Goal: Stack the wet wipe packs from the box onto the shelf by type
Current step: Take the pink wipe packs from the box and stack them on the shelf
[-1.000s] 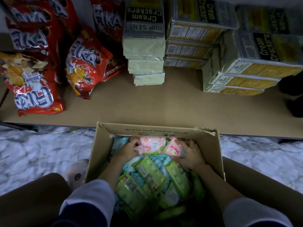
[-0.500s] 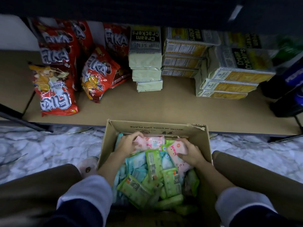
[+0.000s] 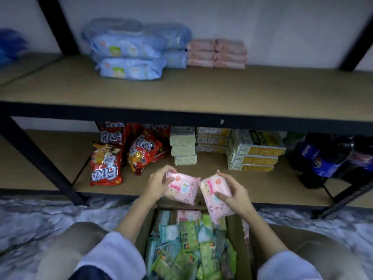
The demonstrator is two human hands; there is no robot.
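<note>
Meanwhile, two pink wet wipe packs are being held above the box (image 3: 236,235), one per hand: the left-hand pack (image 3: 182,187) is being gripped by the left hand (image 3: 158,183), and the right-hand pack (image 3: 215,196) by the right hand (image 3: 235,196), fingers curled round each. The upper shelf (image 3: 181,93) is being targeted, judging by the pink stack (image 3: 217,53) already standing at its back, just beside the blue packs (image 3: 131,51).

Risks, largest first: the pink stack could be toppled if the new packs are being pushed in carelessly; a soft, slippery pack could be dropped in the long reach; types could be mixed if pink is set on blue.

Counts: roughly six pink packs are stacked in two columns; about four blue packs; two pink in hand; one more pink showing in the box, among green and teal packs too jumbled to be counted.
</note>
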